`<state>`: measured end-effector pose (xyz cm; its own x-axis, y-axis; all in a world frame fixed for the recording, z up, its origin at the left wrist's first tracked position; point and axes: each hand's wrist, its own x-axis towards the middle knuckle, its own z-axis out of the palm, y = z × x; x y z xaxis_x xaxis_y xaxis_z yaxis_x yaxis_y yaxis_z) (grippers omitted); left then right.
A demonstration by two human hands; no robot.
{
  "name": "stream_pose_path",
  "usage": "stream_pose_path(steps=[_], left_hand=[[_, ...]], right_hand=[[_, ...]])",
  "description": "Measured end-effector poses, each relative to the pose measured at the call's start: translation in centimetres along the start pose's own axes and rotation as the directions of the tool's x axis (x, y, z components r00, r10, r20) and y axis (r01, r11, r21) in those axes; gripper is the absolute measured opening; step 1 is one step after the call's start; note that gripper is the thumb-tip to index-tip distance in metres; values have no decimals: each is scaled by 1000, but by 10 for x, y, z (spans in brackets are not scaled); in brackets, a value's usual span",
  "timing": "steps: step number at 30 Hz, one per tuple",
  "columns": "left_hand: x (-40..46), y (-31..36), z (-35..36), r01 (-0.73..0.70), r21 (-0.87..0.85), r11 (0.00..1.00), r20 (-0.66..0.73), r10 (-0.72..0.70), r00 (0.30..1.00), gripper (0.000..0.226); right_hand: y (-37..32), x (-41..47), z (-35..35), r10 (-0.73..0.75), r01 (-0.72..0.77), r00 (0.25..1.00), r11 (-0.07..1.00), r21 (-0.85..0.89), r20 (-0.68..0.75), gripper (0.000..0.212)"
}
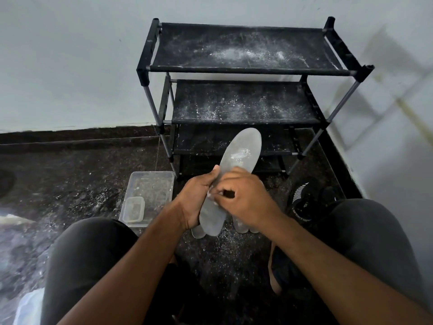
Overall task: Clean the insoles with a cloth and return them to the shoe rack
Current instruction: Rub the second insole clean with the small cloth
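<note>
Landmark: the black shoe rack [243, 71] stands against the pale wall, its fabric shelves dusted with white powder.
Held insole: a grey insole [236, 170] is in front of the rack's lower shelves, above the floor, toe end pointing up toward the rack, with a white smear near the middle.
Left hand: the left hand [199, 198] grips the insole from its left edge, fingers curled behind it and thumb along the edge.
Right hand: the right hand [243, 198] is curled on the insole's face; something white shows at the fingertips, but I cannot tell if it is a cloth.
Other insoles: more grey insoles [243, 225] lie on the dark floor [70, 179] below the hands, in front of the rack.
Container: a clear plastic container [150, 188] sits on the floor in front of the rack's left legs, a smaller tub [133, 209] inside it.
</note>
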<state>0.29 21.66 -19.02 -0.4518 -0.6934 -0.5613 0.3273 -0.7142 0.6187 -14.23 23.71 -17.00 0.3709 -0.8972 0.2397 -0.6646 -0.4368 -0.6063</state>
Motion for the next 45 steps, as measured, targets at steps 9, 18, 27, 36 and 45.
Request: stream_pose_path(steps=[9,18,27,36,45], left_hand=[[-4,2,5,-14,13,1000,23,14,1000,48],[-2,6,0,-32,-4,999,14,32,999,65],[-2,7,0,-1,55,998,59,-2,998,52],[-7,11,0,28,135,990,185,-53,981,73],[-10,12,1,-19,183,983,303,-37,952,74]], right_hand=[[-3,0,-4,31,-31,999,999,31,25,7],[3,-2,-10,111,-127,977,989,79,180,5],[21,7,-23,270,-260,960,957,126,-73,10],[21,4,-12,3,14,995,983,-181,96,21],[25,3,-14,52,-55,998,987,-150,-20,13]])
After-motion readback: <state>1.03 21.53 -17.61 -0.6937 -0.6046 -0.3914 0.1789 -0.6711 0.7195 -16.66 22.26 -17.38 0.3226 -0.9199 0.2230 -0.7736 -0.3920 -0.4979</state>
